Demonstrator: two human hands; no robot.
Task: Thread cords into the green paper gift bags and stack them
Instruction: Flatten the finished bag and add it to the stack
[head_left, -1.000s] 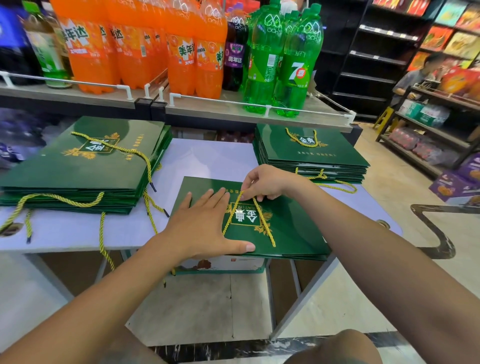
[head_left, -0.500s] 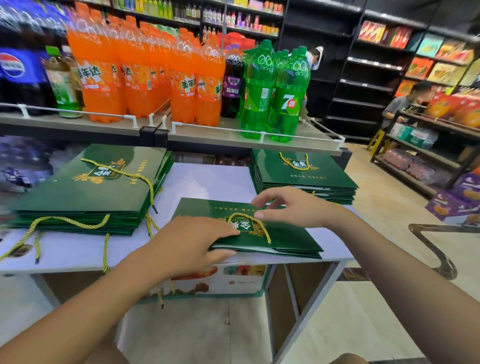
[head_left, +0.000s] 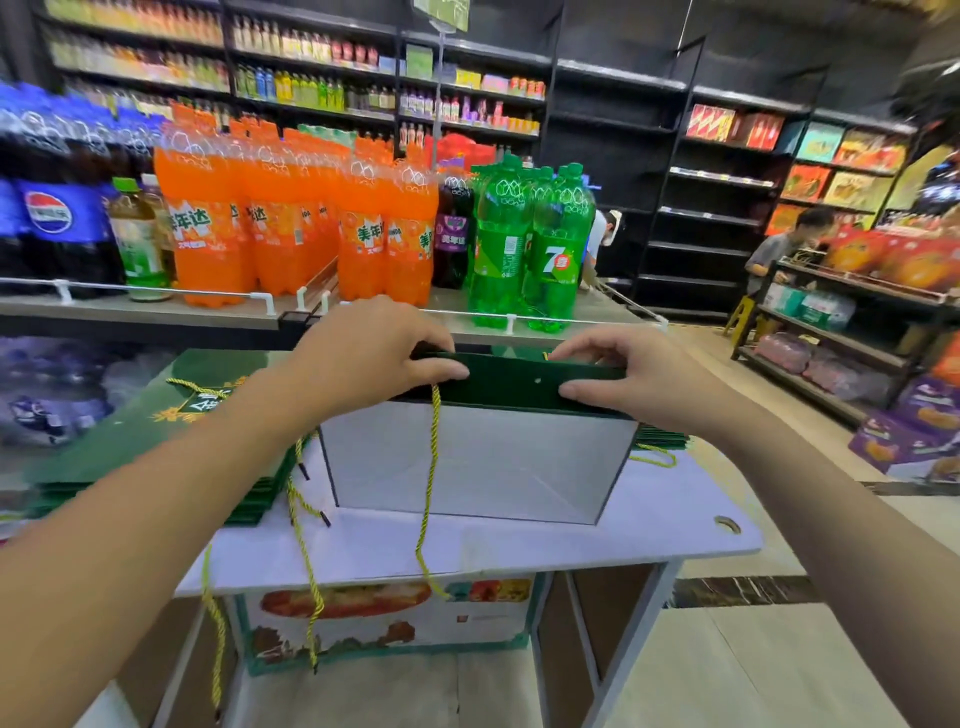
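Presently the green paper gift bag (head_left: 478, 452) is held over the white table (head_left: 649, 530). Its long axis runs left to right and its open mouth is turned toward the wearer, so the white lining is exposed. The left end of the rim is pinched by the left hand (head_left: 374, 353), fingers curled over the far edge and thumb on the near band. A yellow-green cord (head_left: 434, 467) hangs from under that thumb. The right end is pinched likewise by the right hand (head_left: 628, 374).
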